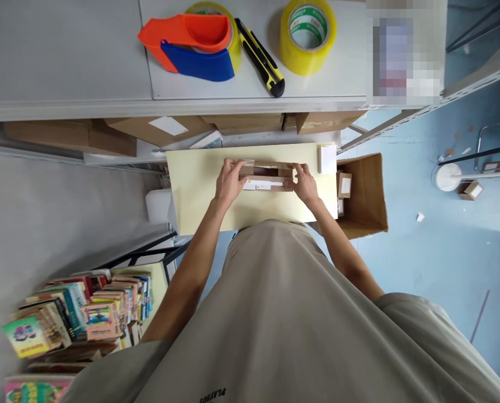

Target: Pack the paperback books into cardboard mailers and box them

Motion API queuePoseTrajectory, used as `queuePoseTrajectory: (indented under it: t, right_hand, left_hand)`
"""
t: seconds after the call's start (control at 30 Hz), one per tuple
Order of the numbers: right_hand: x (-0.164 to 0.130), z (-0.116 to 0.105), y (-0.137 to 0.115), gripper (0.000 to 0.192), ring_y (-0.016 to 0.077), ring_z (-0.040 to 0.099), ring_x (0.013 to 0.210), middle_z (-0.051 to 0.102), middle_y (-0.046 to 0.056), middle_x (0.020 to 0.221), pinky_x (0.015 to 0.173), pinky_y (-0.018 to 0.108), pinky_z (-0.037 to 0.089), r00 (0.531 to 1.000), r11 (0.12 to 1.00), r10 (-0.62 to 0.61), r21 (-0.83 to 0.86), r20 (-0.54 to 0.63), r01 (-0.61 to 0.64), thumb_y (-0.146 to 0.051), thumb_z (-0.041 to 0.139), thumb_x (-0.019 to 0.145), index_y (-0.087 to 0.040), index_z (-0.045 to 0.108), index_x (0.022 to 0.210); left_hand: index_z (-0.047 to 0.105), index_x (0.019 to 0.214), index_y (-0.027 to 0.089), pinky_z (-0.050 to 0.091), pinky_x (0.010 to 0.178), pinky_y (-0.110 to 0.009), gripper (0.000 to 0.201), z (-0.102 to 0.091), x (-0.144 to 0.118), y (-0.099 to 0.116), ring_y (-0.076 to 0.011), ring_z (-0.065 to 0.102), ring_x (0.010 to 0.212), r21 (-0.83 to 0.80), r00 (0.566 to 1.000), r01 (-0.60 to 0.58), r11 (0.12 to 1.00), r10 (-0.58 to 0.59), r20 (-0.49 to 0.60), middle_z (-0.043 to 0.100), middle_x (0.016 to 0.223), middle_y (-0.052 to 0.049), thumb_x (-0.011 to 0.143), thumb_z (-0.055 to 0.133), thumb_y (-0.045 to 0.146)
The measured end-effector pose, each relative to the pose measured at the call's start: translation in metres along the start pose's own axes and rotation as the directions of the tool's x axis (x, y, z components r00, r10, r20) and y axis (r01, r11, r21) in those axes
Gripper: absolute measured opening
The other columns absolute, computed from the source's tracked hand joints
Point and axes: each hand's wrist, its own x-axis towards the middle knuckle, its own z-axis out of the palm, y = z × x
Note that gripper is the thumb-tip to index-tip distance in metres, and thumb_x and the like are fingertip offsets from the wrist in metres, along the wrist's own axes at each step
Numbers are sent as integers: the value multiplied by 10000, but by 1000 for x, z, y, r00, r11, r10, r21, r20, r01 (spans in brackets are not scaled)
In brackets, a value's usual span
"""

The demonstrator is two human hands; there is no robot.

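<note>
A small cardboard box (270, 183) with a white label on its near side lies on the pale yellow tabletop (199, 201) in front of me. Its top shows a dark gap between the flaps. My left hand (230, 180) grips the box's left end, thumb on the near side and fingers at the far side. At the opposite end, my right hand (304, 183) holds it with thumb and fingers closed. A small white pad or box (328, 159) rests at the table's far right corner.
Above the table, a grey shelf (107, 67) bears an orange and blue tape dispenser (191, 47), a yellow-black utility knife (260, 59) and a yellow tape roll (307, 36). Right of the table stands an open carton (365, 196) with small boxes inside. Books (86, 308) stand at lower left.
</note>
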Motion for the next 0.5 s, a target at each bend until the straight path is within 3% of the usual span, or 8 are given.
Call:
queuePoseTrajectory:
  t: [0.07, 0.13, 0.3, 0.5]
  right_hand:
    - [-1, 1, 1, 517, 372, 835, 1193, 659, 211, 1631, 995, 523, 716, 1000, 1000, -2, 3, 8, 2, -212, 646, 1057, -210, 689, 1573]
    - [-6, 4, 2, 428, 344, 854, 1160, 714, 187, 1602, 999, 499, 717, 1000, 997, 6, 78, 17, -7, -232, 619, 1096, -211, 727, 1510]
    - [-24, 9, 0, 403, 304, 885, 1116, 886, 104, 1338, 1016, 424, 692, 997, 968, 76, 240, 11, -76, -253, 577, 1154, -239, 760, 1513]
    - [-34, 11, -5, 367, 306, 884, 1008, 920, 97, 1137, 921, 348, 620, 986, 977, 163, 133, 18, -164, -258, 561, 1170, -248, 833, 1416]
  left_hand:
    - [815, 1373, 251, 608, 1247, -508, 398, 4, -6, -2, -356, 743, 1380, -34, 1000, 17, 999, -17, -10, 651, 1528, -165, 986, 833, 159]
    - [834, 1341, 234, 638, 1208, -461, 306, 10, -17, -2, -317, 759, 1352, -88, 999, 42, 995, -44, -20, 668, 1535, -169, 1049, 752, 185]
    - [848, 1393, 206, 646, 1186, -430, 333, 19, -49, 5, -298, 784, 1333, -133, 991, 102, 986, -113, -76, 752, 1462, -174, 1127, 650, 239]
    - [889, 1313, 242, 645, 1183, -502, 341, 24, -71, 12, -316, 798, 1281, -89, 988, 128, 988, -134, -73, 784, 1432, -141, 1116, 610, 232]
